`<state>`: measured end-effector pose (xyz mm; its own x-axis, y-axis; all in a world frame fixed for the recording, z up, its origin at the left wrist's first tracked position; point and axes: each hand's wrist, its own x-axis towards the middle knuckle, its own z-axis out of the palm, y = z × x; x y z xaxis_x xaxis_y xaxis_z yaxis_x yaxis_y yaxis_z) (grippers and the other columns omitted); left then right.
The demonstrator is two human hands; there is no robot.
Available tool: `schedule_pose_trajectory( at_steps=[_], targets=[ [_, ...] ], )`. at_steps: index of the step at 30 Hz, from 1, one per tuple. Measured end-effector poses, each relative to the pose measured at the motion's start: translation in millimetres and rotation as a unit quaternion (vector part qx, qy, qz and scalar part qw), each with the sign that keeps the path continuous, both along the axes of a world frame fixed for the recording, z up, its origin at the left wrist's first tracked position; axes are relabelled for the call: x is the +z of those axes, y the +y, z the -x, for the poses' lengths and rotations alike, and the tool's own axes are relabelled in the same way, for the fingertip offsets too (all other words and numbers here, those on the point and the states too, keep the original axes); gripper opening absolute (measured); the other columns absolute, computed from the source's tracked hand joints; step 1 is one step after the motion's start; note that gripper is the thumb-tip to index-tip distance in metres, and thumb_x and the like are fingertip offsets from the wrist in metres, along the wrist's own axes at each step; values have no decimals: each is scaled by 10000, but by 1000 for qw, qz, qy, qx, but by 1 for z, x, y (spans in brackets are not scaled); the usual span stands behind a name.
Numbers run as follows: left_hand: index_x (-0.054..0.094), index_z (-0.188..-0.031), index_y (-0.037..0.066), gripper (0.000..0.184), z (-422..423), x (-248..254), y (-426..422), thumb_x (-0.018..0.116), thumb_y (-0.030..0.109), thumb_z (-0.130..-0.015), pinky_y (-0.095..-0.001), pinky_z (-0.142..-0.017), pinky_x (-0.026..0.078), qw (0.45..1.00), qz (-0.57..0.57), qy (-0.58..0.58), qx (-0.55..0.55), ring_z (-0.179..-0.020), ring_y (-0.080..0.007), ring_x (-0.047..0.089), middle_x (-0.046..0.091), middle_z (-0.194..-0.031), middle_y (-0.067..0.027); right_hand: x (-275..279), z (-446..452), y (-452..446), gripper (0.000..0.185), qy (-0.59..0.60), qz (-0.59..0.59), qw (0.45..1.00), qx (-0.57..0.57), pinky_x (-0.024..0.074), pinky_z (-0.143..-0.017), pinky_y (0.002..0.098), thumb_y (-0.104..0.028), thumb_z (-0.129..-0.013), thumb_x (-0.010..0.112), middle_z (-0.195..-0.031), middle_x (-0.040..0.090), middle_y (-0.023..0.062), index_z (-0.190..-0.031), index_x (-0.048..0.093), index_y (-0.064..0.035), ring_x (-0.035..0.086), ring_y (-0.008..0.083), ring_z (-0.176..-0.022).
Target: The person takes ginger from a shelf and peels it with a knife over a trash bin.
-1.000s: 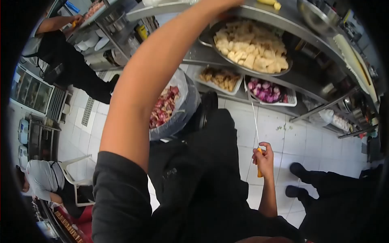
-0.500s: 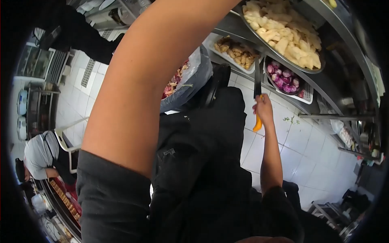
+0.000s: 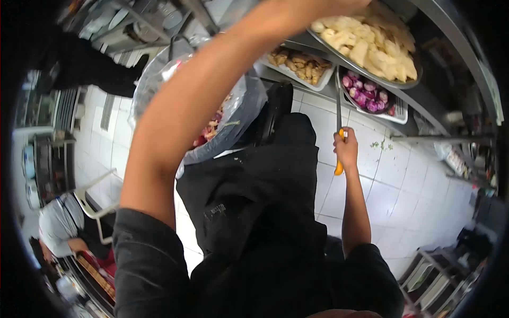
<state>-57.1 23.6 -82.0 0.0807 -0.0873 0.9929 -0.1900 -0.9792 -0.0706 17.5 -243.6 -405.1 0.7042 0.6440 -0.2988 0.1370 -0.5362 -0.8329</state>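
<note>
My right hand [image 3: 347, 150] is closed around the orange handle of a knife [image 3: 339, 114], its blade pointing up and away from me. Beyond the blade tip are a white tray [image 3: 321, 84] of unpeeled ginger [image 3: 302, 66] and a dark bowl of peeled purple onions [image 3: 366, 94]. My left arm reaches across to the top edge, where my left hand [image 3: 339, 7] is partly cut off, its fingers out of sight. It is nearest to a big metal bowl [image 3: 405, 85] heaped with pale peeled pieces [image 3: 368, 50].
A plastic-lined bin [image 3: 249, 114] with red and purple peelings stands under my left arm. A person in a grey shirt [image 3: 61, 222] is at lower left beside a chair [image 3: 98, 199]. Another person's dark leg [image 3: 101, 74] shows at upper left. Green scraps [image 3: 382, 144] lie on the tiled floor.
My left arm has swung upward and away from the camera, uncovering more of the lined bin. The knife stays in my right hand, nearly unmoved. The whole view has shifted slightly.
</note>
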Motion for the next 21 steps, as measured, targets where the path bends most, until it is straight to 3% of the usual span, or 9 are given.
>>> schedule_pose_trajectory(
  at_steps=[2,4,6,8,11,14,16,20,21],
  targets=[
    [690,-936,56,182,39,-58,-36,653,71,-759,-433,-756,478,989,42,128,60,-909,-329,605,625,-939,-148,-4,18,-32,294,17,-11,999,-28,432,-500,317,-115,-871,642,-625,574,78,-1135,544,-30,545,149,-514],
    [676,-968,33,206,55,-106,-58,692,59,-765,-398,-860,485,948,120,294,5,-964,-315,601,645,-961,-119,-10,32,-62,293,5,-8,999,-40,406,-486,293,-89,-872,650,-614,550,55,-1138,541,-28,500,117,-497],
    [681,-970,36,210,63,-168,-66,679,96,-769,-418,-843,496,861,207,460,-61,-996,-323,591,598,-998,-133,-9,48,-83,295,25,-13,998,-61,393,-485,281,-85,-874,655,-621,549,50,-1141,542,-30,486,104,-505],
    [692,-1026,35,256,64,-210,-51,671,111,-783,-426,-891,505,763,227,603,-42,-1010,-340,612,625,-1047,-157,-14,56,-97,297,49,-10,996,-71,398,-497,274,-77,-875,669,-631,549,45,-1142,547,-37,493,95,-528],
    [692,-980,10,242,52,-242,-37,683,177,-805,-429,-858,514,745,242,621,35,-922,-369,644,670,-975,-157,-16,64,-96,305,20,-23,997,-71,404,-509,272,-68,-869,685,-639,550,44,-1141,550,-42,495,93,-541],
    [707,-900,12,311,38,-259,-39,695,312,-816,-433,-828,525,660,286,688,101,-854,-393,661,696,-861,-165,-12,58,-82,340,-23,-26,999,-42,488,-599,308,-74,-837,719,-736,634,126,-1141,571,-42,612,191,-622],
    [697,-836,-11,417,33,-263,-59,693,406,-826,-420,-748,545,635,407,650,89,-761,-362,677,687,-765,-170,-4,52,-62,391,-77,-57,995,-19,535,-696,348,-83,-798,752,-850,679,192,-1153,593,-43,685,294,-744],
    [628,-820,-92,588,33,-250,-104,672,492,-873,-298,-504,531,492,683,538,36,-565,-172,628,612,-662,-116,50,42,-17,421,-74,-80,993,46,541,-717,361,-99,-775,767,-939,686,195,-1157,605,-33,683,339,-794],
    [628,-819,-92,559,35,-251,-110,666,463,-882,-311,-512,540,469,733,493,11,-569,-188,640,621,-673,-129,60,41,-9,436,-98,-104,986,81,531,-700,333,-91,-776,771,-907,682,176,-1171,597,-29,669,283,-766]
  ],
)
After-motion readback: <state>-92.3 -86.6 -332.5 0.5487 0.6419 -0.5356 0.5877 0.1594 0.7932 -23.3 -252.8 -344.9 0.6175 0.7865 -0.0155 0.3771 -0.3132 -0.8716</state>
